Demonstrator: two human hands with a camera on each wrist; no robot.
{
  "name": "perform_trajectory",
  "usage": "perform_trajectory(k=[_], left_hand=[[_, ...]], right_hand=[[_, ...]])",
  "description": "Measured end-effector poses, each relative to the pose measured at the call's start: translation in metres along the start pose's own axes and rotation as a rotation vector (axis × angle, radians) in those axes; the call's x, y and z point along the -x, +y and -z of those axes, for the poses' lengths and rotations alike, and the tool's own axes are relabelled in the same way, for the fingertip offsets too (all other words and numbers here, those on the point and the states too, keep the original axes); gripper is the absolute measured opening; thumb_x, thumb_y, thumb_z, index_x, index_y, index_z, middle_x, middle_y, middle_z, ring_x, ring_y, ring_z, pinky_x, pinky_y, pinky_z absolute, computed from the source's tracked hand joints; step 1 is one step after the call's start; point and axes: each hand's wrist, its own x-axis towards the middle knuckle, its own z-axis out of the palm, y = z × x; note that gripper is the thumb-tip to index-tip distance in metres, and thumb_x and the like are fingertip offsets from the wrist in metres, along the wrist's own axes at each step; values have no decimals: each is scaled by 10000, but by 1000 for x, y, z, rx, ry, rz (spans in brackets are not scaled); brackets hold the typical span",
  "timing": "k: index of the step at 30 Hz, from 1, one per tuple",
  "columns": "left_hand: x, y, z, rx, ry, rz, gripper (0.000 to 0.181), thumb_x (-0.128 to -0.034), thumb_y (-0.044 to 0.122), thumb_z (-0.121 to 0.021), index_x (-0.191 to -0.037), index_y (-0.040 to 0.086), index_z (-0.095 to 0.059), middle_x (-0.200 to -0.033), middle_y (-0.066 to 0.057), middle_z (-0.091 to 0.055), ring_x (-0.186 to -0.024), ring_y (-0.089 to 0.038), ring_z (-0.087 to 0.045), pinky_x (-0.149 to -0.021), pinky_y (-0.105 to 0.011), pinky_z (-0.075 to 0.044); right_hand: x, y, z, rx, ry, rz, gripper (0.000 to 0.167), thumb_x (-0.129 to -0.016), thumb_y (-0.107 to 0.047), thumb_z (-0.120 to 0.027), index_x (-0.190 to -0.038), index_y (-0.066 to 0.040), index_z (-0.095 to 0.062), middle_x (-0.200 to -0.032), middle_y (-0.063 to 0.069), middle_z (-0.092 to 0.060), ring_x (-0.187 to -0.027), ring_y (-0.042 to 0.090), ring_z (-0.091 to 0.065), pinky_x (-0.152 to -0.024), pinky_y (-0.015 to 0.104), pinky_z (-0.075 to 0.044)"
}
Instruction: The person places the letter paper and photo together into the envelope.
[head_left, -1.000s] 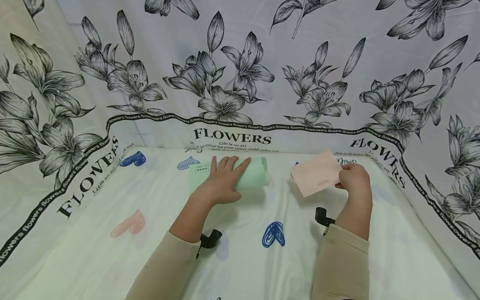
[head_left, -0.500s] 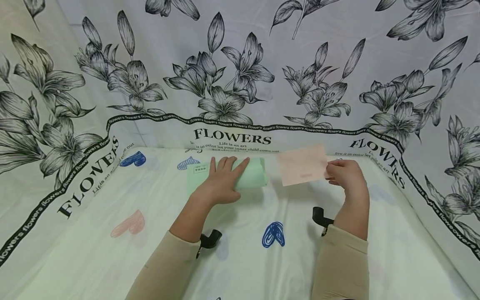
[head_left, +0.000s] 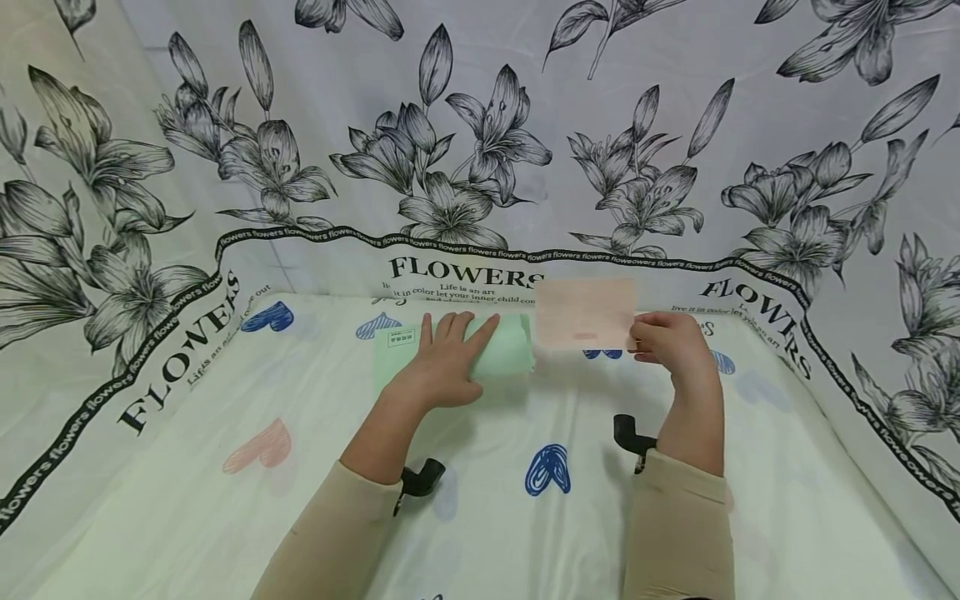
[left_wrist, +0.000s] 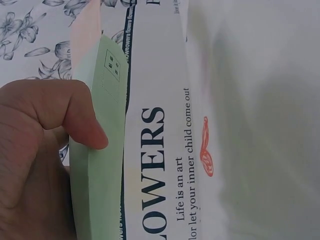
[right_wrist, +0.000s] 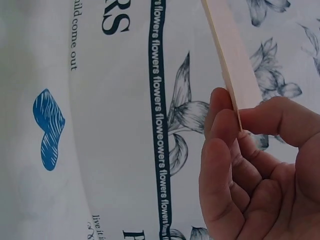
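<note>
A light green envelope (head_left: 502,346) with a small printed box at one corner is held above the cloth by my left hand (head_left: 442,367). Its spread fingers lie over the envelope's upper side, while in the left wrist view the thumb (left_wrist: 85,122) presses the near face of the envelope (left_wrist: 102,165). To the right, my right hand (head_left: 671,350) pinches the right edge of a pale pink card (head_left: 585,312). The right wrist view shows this card (right_wrist: 240,65) nearly edge-on between thumb and fingers. The card's left edge is close to the envelope's right end.
A white cloth (head_left: 330,467) printed with hearts covers the table. Behind it hangs a curtain (head_left: 555,200) with black line-drawn lilies and the word FLOWERS. Each wrist wears a small black camera mount (head_left: 423,477).
My right hand has moved left, bringing the pink card closer to the green envelope; the card has risen and levelled from its tilt. The left hand has barely moved.
</note>
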Motion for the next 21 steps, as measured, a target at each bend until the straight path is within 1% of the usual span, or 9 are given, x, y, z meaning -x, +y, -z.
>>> perform_trajectory(k=[4, 8, 10, 13, 17, 21], left_hand=[[0, 0, 1, 4, 3, 4, 1021, -792, 211, -684, -1667, 233, -158, -1636, -177, -199, -1509, -381, -117, -1176, -663, 87], [0, 0, 2, -2, 1, 10, 1028, -801, 227, -693, -1668, 240, -141, -1645, -173, -168, -1513, -386, -103, -1175, -665, 86], [0, 0, 2, -5, 4, 12, 1035, -801, 235, -700, -1669, 243, -136, -1648, -175, -158, -1514, -388, -97, -1175, -666, 86], [0, -1, 2, -6, 8, 15, 1046, -796, 242, -707, -1669, 245, -130, -1649, -178, -144, -1515, -393, -84, -1174, -667, 87], [0, -1, 3, -4, 23, 16, 1060, -782, 240, -717, -1669, 240, -136, -1647, -185, -137, -1514, -407, -85, -1172, -676, 76], [1, -1, 4, -6, 41, 17, 1073, -773, 235, -726, -1669, 233, -135, -1649, -195, -134, -1512, -415, -91, -1169, -691, 50]], right_hand=[[1, -3, -5, 15, -32, 13, 463, -974, -143, -578, -1378, 83, -559, -1211, 223, -622, -843, 176, -689, -753, 276, -601], [2, -4, -8, 42, -62, 38, 447, -973, -142, -577, -1353, 93, -575, -1159, 219, -658, -872, 237, -706, -743, 295, -606], [2, -4, -10, 58, -81, 48, 434, -968, -137, -574, -1336, 91, -583, -1125, 207, -668, -867, 246, -705, -740, 301, -606], [1, -4, -10, 74, -111, 62, 428, -962, -132, -569, -1326, 92, -583, -1059, 177, -681, -826, 221, -697, -732, 298, -603], [0, -5, -12, 93, -125, 68, 416, -954, -126, -570, -1315, 83, -586, -965, 150, -697, -768, 192, -677, -712, 285, -592], [1, -7, -13, 108, -123, 70, 427, -966, -127, -578, -1339, 82, -586, -973, 154, -703, -759, 194, -666, -709, 290, -588]])
